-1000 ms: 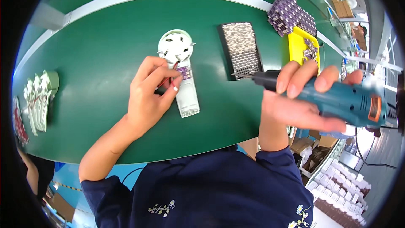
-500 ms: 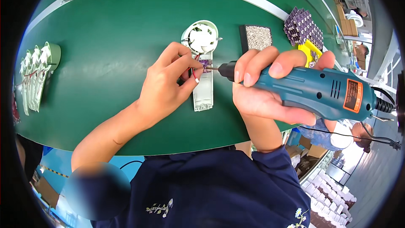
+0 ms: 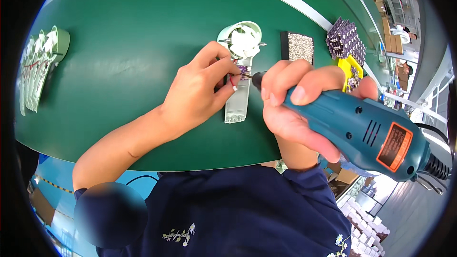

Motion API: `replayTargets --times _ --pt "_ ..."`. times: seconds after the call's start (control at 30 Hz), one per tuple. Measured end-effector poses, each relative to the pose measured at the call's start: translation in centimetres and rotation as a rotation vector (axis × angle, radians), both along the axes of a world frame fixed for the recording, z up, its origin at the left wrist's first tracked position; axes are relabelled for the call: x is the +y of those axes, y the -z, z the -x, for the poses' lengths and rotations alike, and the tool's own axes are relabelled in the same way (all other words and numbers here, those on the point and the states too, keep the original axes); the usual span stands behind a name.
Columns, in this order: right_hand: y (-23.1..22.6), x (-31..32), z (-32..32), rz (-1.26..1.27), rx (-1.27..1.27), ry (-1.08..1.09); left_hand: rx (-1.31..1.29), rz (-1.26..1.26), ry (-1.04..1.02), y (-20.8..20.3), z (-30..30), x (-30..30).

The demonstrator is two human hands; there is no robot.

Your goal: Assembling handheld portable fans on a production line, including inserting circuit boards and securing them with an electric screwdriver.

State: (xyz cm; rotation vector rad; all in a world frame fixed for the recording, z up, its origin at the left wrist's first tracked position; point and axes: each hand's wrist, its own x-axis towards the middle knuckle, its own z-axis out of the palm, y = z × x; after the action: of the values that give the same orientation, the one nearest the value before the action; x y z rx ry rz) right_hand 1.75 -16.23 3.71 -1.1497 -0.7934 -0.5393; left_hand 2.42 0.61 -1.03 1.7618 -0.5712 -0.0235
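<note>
A pale green handheld fan housing (image 3: 236, 107) lies on the table, its round head with white blades (image 3: 244, 40) pointing away from me. A small purple circuit board (image 3: 243, 70) sits in the handle, just below the head. My left hand (image 3: 202, 83) is closed in a pinch over the board, with thin wires (image 3: 233, 82) at its fingertips; a white plug hangs beside the thumb. Wrapped in my right hand (image 3: 297, 100) is a teal electric screwdriver (image 3: 366, 128), held slanting, its bit at the board. The fingertips partly hide the board and the screw spot.
Several similar fan housings (image 3: 45, 62) stand together at the left. Right of the fan lies a black tray of small metal screws (image 3: 301, 47). Farther right are stacked purple circuit boards (image 3: 346, 40) and a yellow bin (image 3: 351, 69). The screwdriver's cable (image 3: 438, 167) trails off right.
The fan and both hands appear farther right in the picture, partly because the view has shifted. The screwdriver's rear end has dropped lower and nearer; its bit remains at the board.
</note>
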Motion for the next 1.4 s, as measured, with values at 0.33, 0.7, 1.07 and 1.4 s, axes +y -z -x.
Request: replayTargets --times 0.33,0.7,1.07,1.4 --pt "-1.0 0.9 1.9 0.204 -0.016 0.283 -0.092 -0.030 0.074 0.0 -1.0 -0.2" --pt "1.5 -16.7 12.4 0.828 0.825 1.267 -0.047 -0.095 0.049 -0.3 -0.8 -0.3" --pt "-1.4 -7.6 8.9 0.770 0.559 0.778 0.134 -0.046 0.029 0.6 -0.7 0.9" --pt "2.1 -1.8 1.4 0.920 0.366 0.348 0.255 0.028 0.069 1.4 -1.1 1.4"
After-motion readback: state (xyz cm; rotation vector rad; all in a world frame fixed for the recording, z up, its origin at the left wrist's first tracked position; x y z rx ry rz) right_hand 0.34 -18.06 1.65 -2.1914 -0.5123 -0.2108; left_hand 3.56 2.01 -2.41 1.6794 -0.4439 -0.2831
